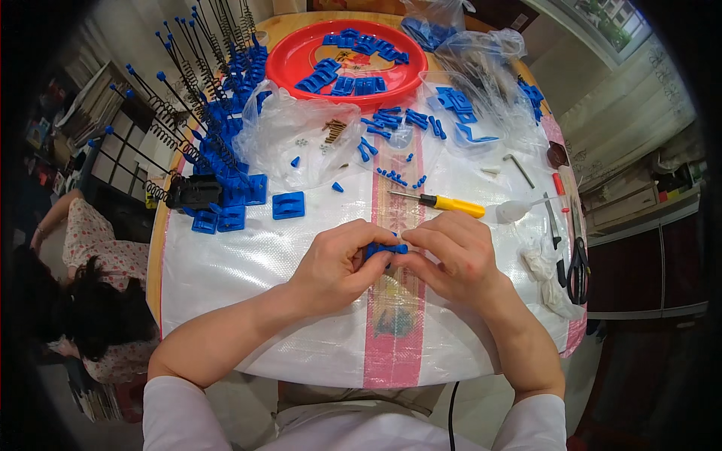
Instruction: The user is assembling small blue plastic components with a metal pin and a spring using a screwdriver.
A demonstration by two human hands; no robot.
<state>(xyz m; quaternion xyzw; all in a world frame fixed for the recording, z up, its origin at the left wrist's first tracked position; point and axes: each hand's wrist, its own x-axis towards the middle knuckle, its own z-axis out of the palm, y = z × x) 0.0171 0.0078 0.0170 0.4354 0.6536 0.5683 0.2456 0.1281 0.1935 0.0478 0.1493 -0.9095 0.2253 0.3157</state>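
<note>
My left hand [338,263] grips a small blue plastic part [385,249] above the middle of the table, over the pink stripe of the white woven sheet. Thumb and fingers of my right hand [457,257] are closed at the right end of the same part. Much of it is hidden by my fingers, so I cannot tell whether a smaller piece is pinched there too. Just beyond my hands lies a yellow-handled screwdriver [459,206]. Small blue pegs [392,178] are scattered behind it, with blue lever-shaped pieces [382,124] farther back.
A red basin [278,68] with blue parts stands at the back. Blue assemblies with upright springs and rods [218,143] crowd the left. A plastic bag [263,143] has brass screws [335,131] on it. Scissors [578,270] and a hex key [519,171] lie right. A person [105,301] is at left.
</note>
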